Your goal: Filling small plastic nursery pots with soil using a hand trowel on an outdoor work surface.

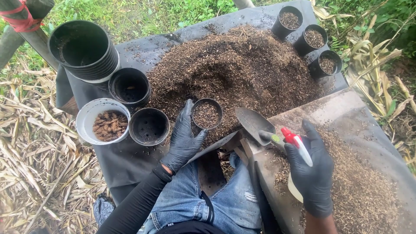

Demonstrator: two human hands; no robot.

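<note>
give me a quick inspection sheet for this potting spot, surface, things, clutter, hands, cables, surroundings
surface: dark sheet over a table, heaped with brown husk mix
job's things: small black pot, partly filled, at the heap's edge; spray bottle with red nozzle; trowel lying by it
clutter: stack of empty black pots, two more empty pots, white bowl of brown chips, three filled pots at the far corner
hands: left hand, black glove, on the small pot's rim; right hand, black glove, grips the spray bottle
cables: nothing seen
surroundings: grass, dry leaves
</note>
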